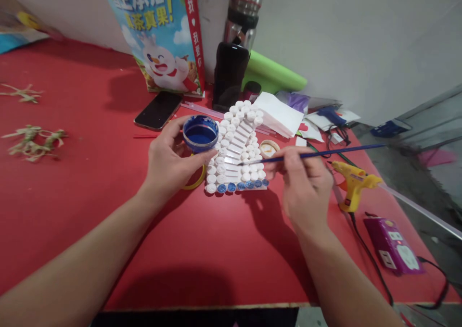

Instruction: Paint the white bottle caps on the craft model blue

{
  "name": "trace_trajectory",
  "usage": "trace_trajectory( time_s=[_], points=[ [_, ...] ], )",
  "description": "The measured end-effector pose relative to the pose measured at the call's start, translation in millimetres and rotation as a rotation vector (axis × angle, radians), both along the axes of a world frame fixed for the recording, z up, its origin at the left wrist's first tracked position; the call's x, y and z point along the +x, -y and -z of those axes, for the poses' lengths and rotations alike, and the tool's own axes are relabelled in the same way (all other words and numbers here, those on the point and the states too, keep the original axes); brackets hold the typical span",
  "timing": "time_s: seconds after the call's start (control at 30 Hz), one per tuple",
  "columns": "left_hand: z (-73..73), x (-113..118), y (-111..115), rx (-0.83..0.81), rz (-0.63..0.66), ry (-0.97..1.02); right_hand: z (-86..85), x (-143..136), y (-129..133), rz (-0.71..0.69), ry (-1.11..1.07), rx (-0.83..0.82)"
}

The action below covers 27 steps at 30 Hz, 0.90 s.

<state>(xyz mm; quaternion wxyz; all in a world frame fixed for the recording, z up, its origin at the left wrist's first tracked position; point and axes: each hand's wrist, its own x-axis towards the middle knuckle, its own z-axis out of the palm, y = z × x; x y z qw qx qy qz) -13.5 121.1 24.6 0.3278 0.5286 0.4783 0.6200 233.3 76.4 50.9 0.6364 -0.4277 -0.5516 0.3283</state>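
Note:
My left hand [169,156] is closed around a small jar of blue paint [200,133], tilted so its inside shows. Between the fingers of my right hand [306,182] is a thin dark-blue paintbrush [335,151], its tip over the middle of a white craft piece [233,154]. That piece is built of many small white rolled discs with a stepped strip running up between them. Several discs along its near edge are painted blue [240,186]. A yellow ring [195,179] lies partly hidden below the jar, and a round pale lid [269,148] sits right of the craft piece.
On the right are a yellow glue gun [355,180] with a cord and a purple power socket box [393,247] near the table edge. Behind stand phones [159,110], a metal flask [245,14] and a printed bag [162,43]. Woven straw bits [36,142] lie left.

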Motion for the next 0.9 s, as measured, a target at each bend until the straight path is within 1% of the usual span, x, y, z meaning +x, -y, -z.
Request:
trace_trajectory(
  time_s=[0.1,0.2,0.27,0.4,0.57,0.77,0.9],
  points=[
    [-3.0,2,1,-0.02,-0.013,0.026,1.0,13,-17,0.084,-0.24,-0.024],
    [-6.0,3,2,-0.046,-0.003,0.066,5.0,20,-27,0.085,-0.347,-0.179],
    [-6.8,4,3,-0.056,-0.006,0.069,7.9,22,-30,0.091,-0.368,-0.258],
    [-5.7,3,2,-0.086,-0.001,0.041,11.3,19,-30,0.089,-0.381,-0.328],
    [-3.5,3,1,-0.146,0.057,0.116,12.9,14,-32,0.08,-0.438,-0.406],
    [-3.9,8,3,-0.216,0.116,0.265,12.6,12,-32,0.06,-0.47,-0.45],
    [-3.7,9,4,-0.233,0.124,0.302,13.2,13,-33,0.072,-0.478,-0.455]
  ],
)
